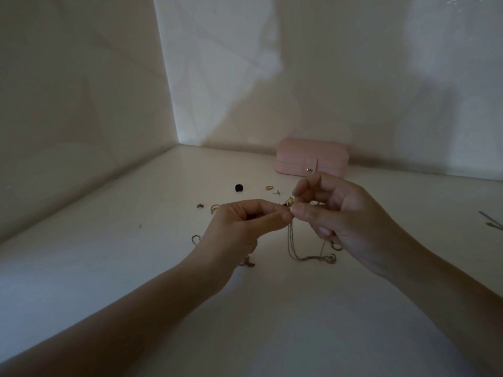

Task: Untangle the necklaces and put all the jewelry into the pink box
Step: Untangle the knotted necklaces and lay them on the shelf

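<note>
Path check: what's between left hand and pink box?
Head view: a small gold piece and a stud lie on the table between left hand and pink box.

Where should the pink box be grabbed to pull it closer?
Probably by its two short rounded ends, reaching over the pink box from the front and above: it lies flat and closed with its back near the wall, and the snap tab faces the person. The left hand and right hand both pinch the tangled necklaces.
</note>
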Action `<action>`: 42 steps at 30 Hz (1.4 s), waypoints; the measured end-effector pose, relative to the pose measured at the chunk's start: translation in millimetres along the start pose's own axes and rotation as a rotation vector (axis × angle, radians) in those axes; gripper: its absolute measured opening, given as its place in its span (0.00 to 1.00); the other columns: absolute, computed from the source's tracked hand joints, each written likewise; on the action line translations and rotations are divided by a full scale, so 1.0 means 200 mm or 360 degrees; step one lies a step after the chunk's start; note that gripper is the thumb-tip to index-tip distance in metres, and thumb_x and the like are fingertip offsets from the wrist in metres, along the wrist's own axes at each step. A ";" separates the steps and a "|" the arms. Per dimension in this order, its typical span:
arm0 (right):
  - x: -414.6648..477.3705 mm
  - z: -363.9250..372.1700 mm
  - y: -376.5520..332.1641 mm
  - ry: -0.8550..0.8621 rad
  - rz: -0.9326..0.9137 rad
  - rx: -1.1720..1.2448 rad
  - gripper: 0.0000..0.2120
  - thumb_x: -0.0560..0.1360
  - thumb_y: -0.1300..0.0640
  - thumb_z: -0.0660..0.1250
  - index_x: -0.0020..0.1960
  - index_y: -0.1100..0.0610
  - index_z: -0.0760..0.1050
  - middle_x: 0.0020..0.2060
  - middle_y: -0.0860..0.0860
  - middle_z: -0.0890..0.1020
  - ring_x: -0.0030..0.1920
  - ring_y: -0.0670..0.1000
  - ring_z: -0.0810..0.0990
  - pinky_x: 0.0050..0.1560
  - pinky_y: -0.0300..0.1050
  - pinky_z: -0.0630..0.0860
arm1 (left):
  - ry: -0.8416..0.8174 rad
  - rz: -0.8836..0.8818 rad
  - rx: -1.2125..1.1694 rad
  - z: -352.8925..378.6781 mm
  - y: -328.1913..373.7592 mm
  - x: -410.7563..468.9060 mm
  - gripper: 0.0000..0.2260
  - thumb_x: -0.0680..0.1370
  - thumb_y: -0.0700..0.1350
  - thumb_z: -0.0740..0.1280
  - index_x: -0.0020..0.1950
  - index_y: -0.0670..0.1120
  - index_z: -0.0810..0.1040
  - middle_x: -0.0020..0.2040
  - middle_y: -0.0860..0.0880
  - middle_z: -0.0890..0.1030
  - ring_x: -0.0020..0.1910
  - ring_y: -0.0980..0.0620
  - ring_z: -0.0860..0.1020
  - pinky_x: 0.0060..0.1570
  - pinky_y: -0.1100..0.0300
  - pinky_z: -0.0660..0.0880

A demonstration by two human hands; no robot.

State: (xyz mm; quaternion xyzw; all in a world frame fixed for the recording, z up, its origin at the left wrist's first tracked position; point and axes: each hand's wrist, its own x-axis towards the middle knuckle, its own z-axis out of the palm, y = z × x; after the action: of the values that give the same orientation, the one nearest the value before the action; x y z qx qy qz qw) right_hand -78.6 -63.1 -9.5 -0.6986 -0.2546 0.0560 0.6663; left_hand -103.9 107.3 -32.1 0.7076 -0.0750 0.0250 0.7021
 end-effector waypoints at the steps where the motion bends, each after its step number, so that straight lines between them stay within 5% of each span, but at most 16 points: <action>1: 0.00 0.00 0.00 -0.0005 -0.0003 0.0000 0.09 0.66 0.60 0.70 0.46 0.57 0.75 0.33 0.47 0.76 0.22 0.43 0.64 0.22 0.31 0.61 | -0.0040 -0.0010 0.0008 0.00 0.00 0.00 0.07 0.66 0.49 0.72 0.39 0.48 0.84 0.28 0.52 0.73 0.28 0.51 0.55 0.28 0.59 0.53; 6: 0.01 -0.02 -0.01 -0.0109 0.0096 0.0165 0.09 0.67 0.61 0.70 0.47 0.58 0.73 0.33 0.49 0.76 0.23 0.43 0.63 0.24 0.32 0.61 | -0.0313 -0.0100 -0.0073 -0.02 0.01 0.01 0.03 0.71 0.45 0.72 0.39 0.48 0.80 0.27 0.53 0.61 0.26 0.57 0.56 0.25 0.68 0.57; 12: 0.02 -0.04 0.03 -0.0326 0.0269 0.0384 0.12 0.66 0.67 0.72 0.37 0.52 0.75 0.33 0.52 0.73 0.24 0.43 0.62 0.24 0.33 0.61 | -0.0306 -0.0158 -0.0250 -0.01 0.02 0.00 0.10 0.75 0.42 0.65 0.33 0.48 0.77 0.31 0.52 0.63 0.29 0.56 0.58 0.26 0.66 0.55; 19: 0.02 0.02 0.05 0.0178 0.0015 -0.0524 0.09 0.72 0.67 0.68 0.41 0.54 0.79 0.27 0.41 0.77 0.22 0.41 0.67 0.25 0.29 0.62 | -0.0151 -0.0134 -0.0055 0.04 -0.02 0.00 0.08 0.80 0.42 0.62 0.42 0.45 0.74 0.27 0.54 0.62 0.25 0.58 0.57 0.23 0.67 0.55; 25: 0.01 0.03 0.06 0.0334 -0.0033 -0.0699 0.05 0.74 0.60 0.69 0.41 0.53 0.81 0.19 0.40 0.72 0.21 0.40 0.67 0.26 0.28 0.61 | -0.0102 -0.0135 -0.0008 0.05 -0.03 -0.01 0.09 0.81 0.44 0.61 0.42 0.47 0.74 0.26 0.54 0.64 0.24 0.57 0.58 0.22 0.67 0.57; 33: 0.04 0.02 0.05 0.0030 0.0464 0.0496 0.04 0.66 0.63 0.67 0.40 0.63 0.77 0.31 0.53 0.76 0.29 0.46 0.72 0.26 0.34 0.67 | -0.0056 -0.0162 -0.0042 0.04 -0.03 0.01 0.11 0.82 0.44 0.57 0.41 0.44 0.70 0.24 0.56 0.65 0.22 0.59 0.60 0.21 0.68 0.58; 42: 0.05 0.00 0.04 0.0086 0.0548 0.1108 0.08 0.67 0.64 0.64 0.29 0.61 0.77 0.33 0.56 0.76 0.23 0.44 0.68 0.21 0.33 0.63 | -0.0188 -0.0096 -0.0038 0.05 -0.02 0.00 0.08 0.81 0.46 0.60 0.45 0.45 0.74 0.27 0.54 0.62 0.25 0.57 0.57 0.22 0.67 0.56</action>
State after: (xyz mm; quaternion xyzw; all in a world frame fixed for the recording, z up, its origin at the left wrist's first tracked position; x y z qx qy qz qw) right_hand -67.3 -59.0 -14.0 -0.4645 -0.0817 0.2317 0.8508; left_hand -104.6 97.8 -37.1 0.7014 -0.0953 -0.0387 0.7053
